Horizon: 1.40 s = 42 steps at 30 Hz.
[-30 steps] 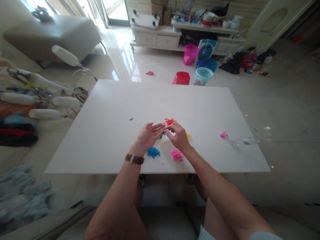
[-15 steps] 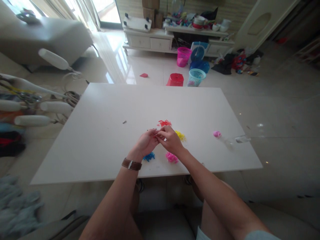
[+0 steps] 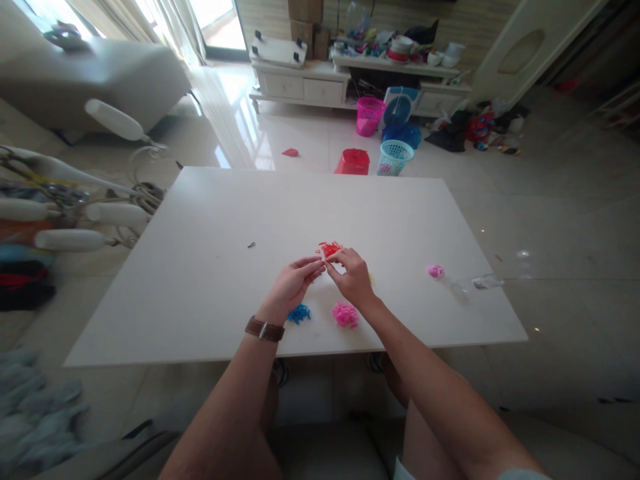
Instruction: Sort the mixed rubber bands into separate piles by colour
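Note:
Over the white table [image 3: 200,287], my left hand [image 3: 296,283] and my right hand [image 3: 353,275] meet at the fingertips. Both are closed in a pinch; whatever lies between the fingers is too small to make out. Just beyond the fingers is a pile of small red pieces [image 3: 329,249]. A pile of small blue pieces [image 3: 299,314] lies beside my left wrist, which wears a brown strap watch [image 3: 264,329]. Small pink pieces [image 3: 345,315] are heaped below my right hand. That hand hides most of a yellow pile [image 3: 371,279].
A small dark loop [image 3: 251,245] lies left of my hands on the table. Toward the right edge are a pink item [image 3: 436,271] and a clear container [image 3: 485,283]. A red bucket [image 3: 354,161] and a light blue basket [image 3: 395,157] stand past the far edge.
My right hand has turned and shifted slightly right, so it covers more of the yellow pile. My left fingers have straightened toward it. The view has shifted slightly.

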Each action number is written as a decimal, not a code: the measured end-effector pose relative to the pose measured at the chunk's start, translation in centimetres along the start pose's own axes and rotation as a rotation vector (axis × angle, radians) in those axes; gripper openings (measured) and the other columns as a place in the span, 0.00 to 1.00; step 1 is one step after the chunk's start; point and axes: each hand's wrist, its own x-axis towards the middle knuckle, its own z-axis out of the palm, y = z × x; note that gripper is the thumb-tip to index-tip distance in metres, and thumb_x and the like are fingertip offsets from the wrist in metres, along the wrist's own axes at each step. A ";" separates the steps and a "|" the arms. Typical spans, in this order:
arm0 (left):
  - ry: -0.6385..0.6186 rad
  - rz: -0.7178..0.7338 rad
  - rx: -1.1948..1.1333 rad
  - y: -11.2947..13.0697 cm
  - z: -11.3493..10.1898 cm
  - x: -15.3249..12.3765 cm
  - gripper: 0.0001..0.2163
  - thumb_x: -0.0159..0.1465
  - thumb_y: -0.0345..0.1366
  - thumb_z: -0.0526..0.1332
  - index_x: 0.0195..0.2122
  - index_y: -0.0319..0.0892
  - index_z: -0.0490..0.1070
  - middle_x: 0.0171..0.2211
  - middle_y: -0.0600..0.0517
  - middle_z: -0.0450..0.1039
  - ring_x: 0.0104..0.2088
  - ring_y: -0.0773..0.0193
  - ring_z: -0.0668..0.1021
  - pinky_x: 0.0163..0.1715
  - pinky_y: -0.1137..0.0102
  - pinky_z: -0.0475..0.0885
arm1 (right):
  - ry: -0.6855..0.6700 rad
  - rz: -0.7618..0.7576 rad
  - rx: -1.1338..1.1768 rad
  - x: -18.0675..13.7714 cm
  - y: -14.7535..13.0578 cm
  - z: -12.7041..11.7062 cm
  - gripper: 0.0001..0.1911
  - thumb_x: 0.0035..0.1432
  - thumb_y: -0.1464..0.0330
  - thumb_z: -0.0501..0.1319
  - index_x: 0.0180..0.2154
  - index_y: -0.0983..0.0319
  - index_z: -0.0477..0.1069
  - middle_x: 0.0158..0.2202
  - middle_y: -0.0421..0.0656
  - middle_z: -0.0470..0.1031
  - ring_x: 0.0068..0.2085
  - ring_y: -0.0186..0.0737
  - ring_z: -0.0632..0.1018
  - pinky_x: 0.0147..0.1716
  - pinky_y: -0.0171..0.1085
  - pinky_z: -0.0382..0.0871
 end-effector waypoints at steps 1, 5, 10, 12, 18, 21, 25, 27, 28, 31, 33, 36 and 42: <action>0.007 0.011 0.018 -0.1 -0.1 0.1 0.10 0.52 0.28 0.74 0.35 0.34 0.81 0.35 0.45 0.80 0.37 0.67 0.80 0.43 0.73 0.73 | 0.001 0.002 0.012 0.0 0.0 0.1 0.04 0.61 0.71 0.63 0.33 0.58 0.75 0.35 0.43 0.78 0.40 0.44 0.76 0.44 0.43 0.71; 0.029 0.044 0.076 -0.3 -0.2 0.3 0.13 0.48 0.31 0.76 0.35 0.35 0.80 0.32 0.47 0.80 0.33 0.68 0.78 0.40 0.72 0.72 | 0.011 0.069 0.122 0.0 -0.2 0.3 0.02 0.59 0.71 0.64 0.33 0.59 0.75 0.33 0.42 0.78 0.36 0.41 0.77 0.35 0.39 0.71; 0.026 0.072 0.126 -0.3 -0.3 0.3 0.15 0.46 0.34 0.77 0.34 0.36 0.79 0.31 0.47 0.79 0.34 0.65 0.79 0.41 0.69 0.71 | 0.013 0.229 0.313 0.2 -0.6 0.4 0.01 0.57 0.69 0.65 0.32 0.59 0.76 0.31 0.40 0.79 0.33 0.38 0.78 0.33 0.37 0.73; 0.011 0.067 0.145 -0.4 -0.2 0.2 0.15 0.47 0.34 0.77 0.34 0.36 0.79 0.31 0.47 0.79 0.35 0.65 0.79 0.41 0.69 0.70 | 0.014 0.279 0.348 0.2 -0.7 0.3 0.02 0.56 0.68 0.66 0.32 0.59 0.76 0.31 0.40 0.79 0.32 0.37 0.78 0.34 0.37 0.73; -0.014 0.060 0.199 -0.4 -0.1 0.0 0.15 0.48 0.36 0.77 0.35 0.37 0.79 0.32 0.47 0.79 0.34 0.65 0.78 0.39 0.69 0.69 | 0.014 0.403 0.444 0.1 -0.3 0.4 0.05 0.53 0.65 0.67 0.32 0.59 0.75 0.32 0.41 0.79 0.33 0.39 0.79 0.35 0.38 0.74; 0.015 0.061 0.199 -0.3 0.2 -0.1 0.15 0.47 0.36 0.77 0.34 0.37 0.79 0.31 0.47 0.79 0.34 0.65 0.78 0.40 0.69 0.69 | 0.036 0.434 0.496 0.1 0.1 0.7 0.07 0.52 0.64 0.68 0.32 0.60 0.74 0.32 0.41 0.78 0.33 0.38 0.78 0.35 0.37 0.74; 0.091 0.097 0.159 -0.3 0.5 -0.1 0.14 0.46 0.33 0.76 0.32 0.37 0.78 0.29 0.48 0.79 0.33 0.64 0.79 0.40 0.68 0.71 | 0.060 0.463 0.533 0.0 0.3 0.9 0.10 0.50 0.64 0.69 0.32 0.60 0.73 0.30 0.40 0.77 0.32 0.39 0.78 0.36 0.38 0.75; 0.125 0.124 0.137 -0.4 0.6 0.0 0.13 0.46 0.32 0.76 0.32 0.37 0.78 0.28 0.48 0.79 0.32 0.64 0.79 0.39 0.69 0.71 | 0.057 0.483 0.544 -0.1 0.3 1.1 0.11 0.49 0.63 0.70 0.32 0.60 0.73 0.30 0.41 0.78 0.33 0.40 0.79 0.36 0.39 0.76; 0.138 0.135 0.125 -0.5 0.6 0.0 0.13 0.46 0.32 0.76 0.32 0.37 0.78 0.28 0.48 0.79 0.32 0.64 0.79 0.38 0.69 0.71 | 0.052 0.491 0.545 -0.2 0.3 1.2 0.12 0.48 0.62 0.70 0.32 0.60 0.73 0.30 0.42 0.78 0.33 0.40 0.79 0.36 0.39 0.76; 0.157 0.141 0.102 -0.6 0.8 0.2 0.13 0.46 0.31 0.76 0.32 0.36 0.77 0.28 0.48 0.79 0.31 0.65 0.79 0.38 0.70 0.72 | 0.048 0.494 0.523 -0.2 0.4 1.3 0.12 0.49 0.61 0.69 0.32 0.60 0.73 0.30 0.42 0.78 0.33 0.40 0.79 0.36 0.40 0.76; 0.166 0.134 0.075 -0.6 0.9 0.3 0.12 0.48 0.30 0.74 0.32 0.36 0.77 0.29 0.48 0.79 0.32 0.65 0.80 0.40 0.69 0.73 | 0.058 0.485 0.490 0.0 0.7 1.2 0.10 0.50 0.61 0.68 0.31 0.60 0.74 0.29 0.42 0.78 0.32 0.40 0.79 0.36 0.39 0.76; 0.193 0.120 -0.026 -0.1 0.8 0.5 0.06 0.53 0.26 0.68 0.32 0.36 0.75 0.32 0.44 0.80 0.36 0.61 0.83 0.47 0.66 0.75 | 0.081 0.469 0.383 0.6 1.7 0.8 0.09 0.51 0.62 0.67 0.31 0.61 0.75 0.30 0.42 0.79 0.32 0.40 0.79 0.37 0.40 0.75; 0.242 0.112 -0.184 1.8 -0.2 0.3 0.12 0.52 0.16 0.58 0.35 0.35 0.73 0.39 0.40 0.81 0.43 0.58 0.84 0.54 0.63 0.75 | 0.064 0.494 0.160 1.0 4.9 0.7 0.09 0.50 0.62 0.64 0.30 0.62 0.77 0.30 0.45 0.81 0.33 0.43 0.80 0.39 0.42 0.74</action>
